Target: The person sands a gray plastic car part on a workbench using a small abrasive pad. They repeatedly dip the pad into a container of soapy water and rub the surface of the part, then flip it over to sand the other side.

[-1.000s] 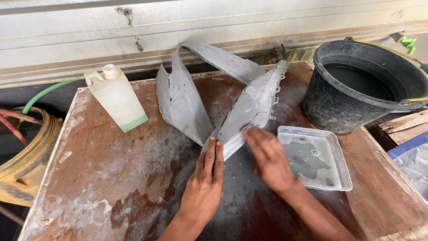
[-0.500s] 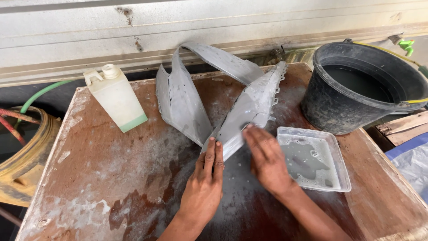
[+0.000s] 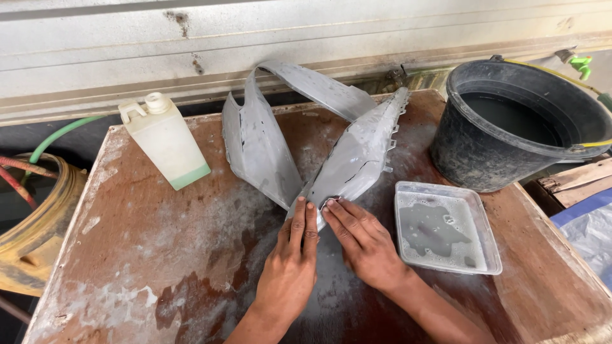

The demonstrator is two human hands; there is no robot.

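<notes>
Grey plastic panel [image 3: 331, 146] on wet brown table [image 3: 159, 255], near tip under both hands. Left hand [image 3: 290, 267] flat, fingers together, pressing tip; right hand [image 3: 363, 245] flat, fingers together, touching tip. Tray [image 3: 446, 229] just right, bucket [image 3: 516, 121] behind.

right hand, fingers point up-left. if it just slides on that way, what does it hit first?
The right hand already has its fingertips at the lower tip of the grey plastic panel. Going on up-left, it would probably ride onto that panel first; the left hand lies alongside, likely just off that line.

Worn brown wooden table [image 3: 127, 267] streaked with white residue, pale corrugated metal wall [image 3: 306, 38] behind, even daylight
</notes>
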